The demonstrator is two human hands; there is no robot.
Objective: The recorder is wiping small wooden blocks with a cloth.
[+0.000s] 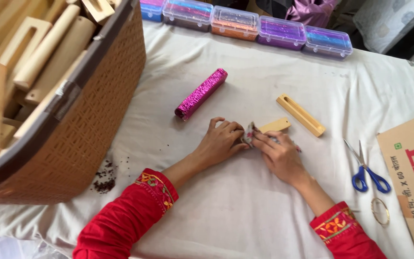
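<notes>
A small wooden block (275, 125), at bench (245, 211) centre, is pinned by the left hand (220, 142) while patterned paper (250, 133) is pinched shut around it by the right hand (281, 154); scissors (369, 170) at three o'clock, pink wrapped bar (201, 93) at eleven.

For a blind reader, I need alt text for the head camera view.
Two hands, left hand and right hand, press a small patterned scrap against a wooden block on a white cloth. Nearby lie a pink glittery bar, scissors and a basket.

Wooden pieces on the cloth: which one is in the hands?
The short piece, its near end wrapped in paper between both hands; the longer slotted piece lies untouched beyond it.
</notes>
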